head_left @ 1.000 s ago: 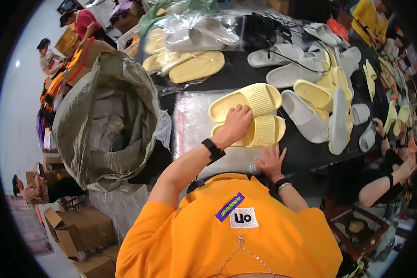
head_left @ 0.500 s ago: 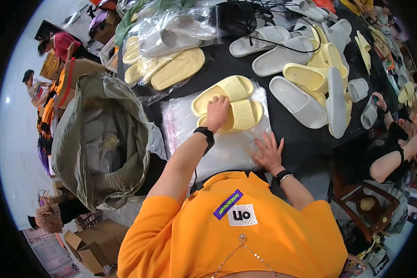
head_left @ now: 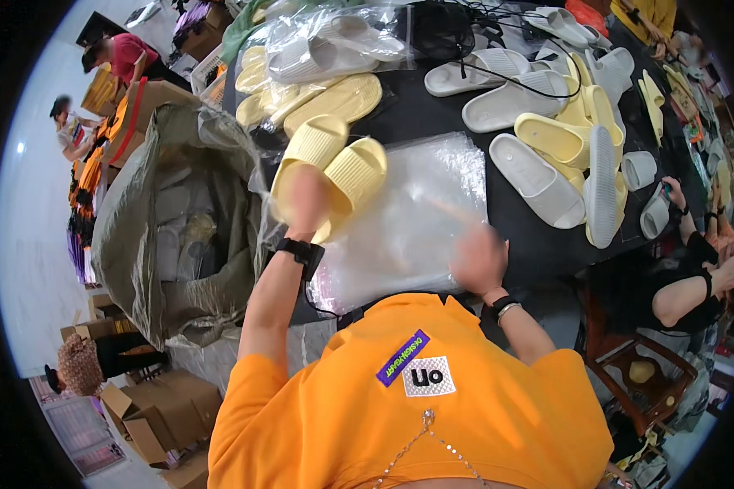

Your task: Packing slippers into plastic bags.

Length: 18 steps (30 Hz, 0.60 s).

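Observation:
My left hand [head_left: 306, 202] grips a pair of yellow slide sandals [head_left: 352, 173] by their near ends, at the left edge of a stack of clear plastic bags [head_left: 408, 208]. My right hand [head_left: 479, 259] is at the stack's lower right edge. Motion smears its fingers, so whether it pinches a bag is unclear. Right of the stack, a grey slide [head_left: 537, 181] lies beside a loose heap of yellow slides [head_left: 553, 137] and grey slides.
A large grey-green woven sack [head_left: 122, 244] with bagged items inside stands open at left. Bagged grey slides [head_left: 322, 57] and bagged yellow slides [head_left: 334, 102] lie at the far left of the black table [head_left: 546, 253]. A black cord [head_left: 538, 94] crosses some slides. Another person's hand [head_left: 674, 193] is at right.
My left hand has carried the yellow slides off the middle of the bag stack to the left, turning them. My right hand stays near the stack's right edge, now blurred.

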{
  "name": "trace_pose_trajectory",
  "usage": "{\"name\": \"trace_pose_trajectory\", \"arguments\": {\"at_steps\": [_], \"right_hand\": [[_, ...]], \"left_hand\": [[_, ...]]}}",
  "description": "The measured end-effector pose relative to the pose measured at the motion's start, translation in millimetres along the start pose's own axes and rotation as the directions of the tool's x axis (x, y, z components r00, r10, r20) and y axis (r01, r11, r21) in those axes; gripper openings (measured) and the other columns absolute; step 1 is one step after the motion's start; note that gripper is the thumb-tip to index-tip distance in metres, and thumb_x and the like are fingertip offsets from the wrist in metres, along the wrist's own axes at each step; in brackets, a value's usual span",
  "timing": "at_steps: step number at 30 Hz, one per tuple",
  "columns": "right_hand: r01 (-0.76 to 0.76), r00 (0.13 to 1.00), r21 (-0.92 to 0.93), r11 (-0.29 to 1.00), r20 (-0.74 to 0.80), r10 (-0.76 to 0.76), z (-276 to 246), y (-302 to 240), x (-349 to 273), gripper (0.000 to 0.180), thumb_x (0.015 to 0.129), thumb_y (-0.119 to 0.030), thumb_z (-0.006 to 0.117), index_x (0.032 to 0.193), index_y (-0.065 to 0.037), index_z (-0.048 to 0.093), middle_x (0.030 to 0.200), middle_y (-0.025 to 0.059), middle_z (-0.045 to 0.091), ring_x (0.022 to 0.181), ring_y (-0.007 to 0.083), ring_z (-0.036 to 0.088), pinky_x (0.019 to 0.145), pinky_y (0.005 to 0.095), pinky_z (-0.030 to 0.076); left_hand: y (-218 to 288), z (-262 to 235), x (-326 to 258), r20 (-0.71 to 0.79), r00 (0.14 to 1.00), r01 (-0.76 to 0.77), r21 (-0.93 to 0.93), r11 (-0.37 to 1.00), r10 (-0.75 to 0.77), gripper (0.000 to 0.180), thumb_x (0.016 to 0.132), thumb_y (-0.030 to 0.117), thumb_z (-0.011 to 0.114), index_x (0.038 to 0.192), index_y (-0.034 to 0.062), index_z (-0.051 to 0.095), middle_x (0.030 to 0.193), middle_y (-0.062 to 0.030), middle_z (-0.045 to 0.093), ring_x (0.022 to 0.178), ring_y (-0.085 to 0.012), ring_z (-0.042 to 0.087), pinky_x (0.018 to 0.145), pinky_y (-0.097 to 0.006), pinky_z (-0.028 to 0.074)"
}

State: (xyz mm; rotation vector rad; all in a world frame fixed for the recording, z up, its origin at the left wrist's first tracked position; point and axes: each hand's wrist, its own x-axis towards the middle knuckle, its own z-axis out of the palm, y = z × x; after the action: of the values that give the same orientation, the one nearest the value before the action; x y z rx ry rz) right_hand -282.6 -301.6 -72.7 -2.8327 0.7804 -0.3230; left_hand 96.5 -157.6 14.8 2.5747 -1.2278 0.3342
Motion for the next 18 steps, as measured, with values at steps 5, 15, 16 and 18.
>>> {"name": "trace_pose_trajectory", "arguments": {"at_steps": [5, 15, 16, 18], "right_hand": [[0.008, 1.000, -0.004, 1.000, 0.011, -0.008, 5.3, 2.3, -3.0, 0.062, 0.078, -0.057, 0.053, 0.130, -0.024, 0.047, 0.146, 0.0091, 0.027, 0.136, 0.0339, 0.018, 0.099, 0.0689, 0.005], [-0.019, 0.992, 0.029, 0.999, 0.121, 0.015, -4.3, -0.7, -2.7, 0.070, 0.077, -0.062, 0.050, 0.135, -0.022, 0.041, 0.149, 0.0087, 0.020, 0.137, 0.0325, 0.012, 0.098, 0.0704, 0.003], [-0.016, 0.991, 0.027, 1.000, 0.131, 0.012, -5.6, -1.9, -1.4, 0.070, 0.077, -0.062, 0.050, 0.135, -0.022, 0.041, 0.149, 0.0086, 0.020, 0.137, 0.0324, 0.012, 0.098, 0.0705, 0.003], [-0.020, 0.991, 0.022, 1.000, 0.132, 0.016, -5.3, -1.6, -2.2, 0.070, 0.078, -0.063, 0.050, 0.135, -0.023, 0.041, 0.149, 0.0084, 0.019, 0.137, 0.0321, 0.011, 0.098, 0.0705, 0.003]], "left_hand": [[69.3, -16.8, -49.3, 0.177, 0.950, -0.237, -0.132, 0.962, 0.258, 0.015, 0.072, 0.012, 0.059, 0.084, 0.0058, 0.054, 0.086, -0.0102, 0.054, 0.083, -0.0277, 0.053, 0.067, -0.042, 0.043], [35.7, 7.4, -89.2, 0.255, 0.953, -0.143, -0.094, 0.985, 0.163, 0.018, 0.073, 0.011, 0.057, 0.090, 0.0074, 0.054, 0.093, -0.0090, 0.054, 0.092, -0.0302, 0.052, 0.073, -0.044, 0.042], [14.9, 10.4, -93.3, 0.196, 0.975, -0.097, -0.064, 0.993, 0.107, 0.017, 0.072, 0.011, 0.057, 0.089, 0.0075, 0.055, 0.092, -0.0089, 0.054, 0.091, -0.0301, 0.053, 0.072, -0.044, 0.043], [-3.5, -3.1, -88.9, 0.229, 0.972, 0.052, 0.001, 0.999, -0.051, 0.016, 0.073, 0.012, 0.058, 0.088, 0.0064, 0.055, 0.091, -0.0090, 0.055, 0.091, -0.0292, 0.053, 0.073, -0.043, 0.043]]}}
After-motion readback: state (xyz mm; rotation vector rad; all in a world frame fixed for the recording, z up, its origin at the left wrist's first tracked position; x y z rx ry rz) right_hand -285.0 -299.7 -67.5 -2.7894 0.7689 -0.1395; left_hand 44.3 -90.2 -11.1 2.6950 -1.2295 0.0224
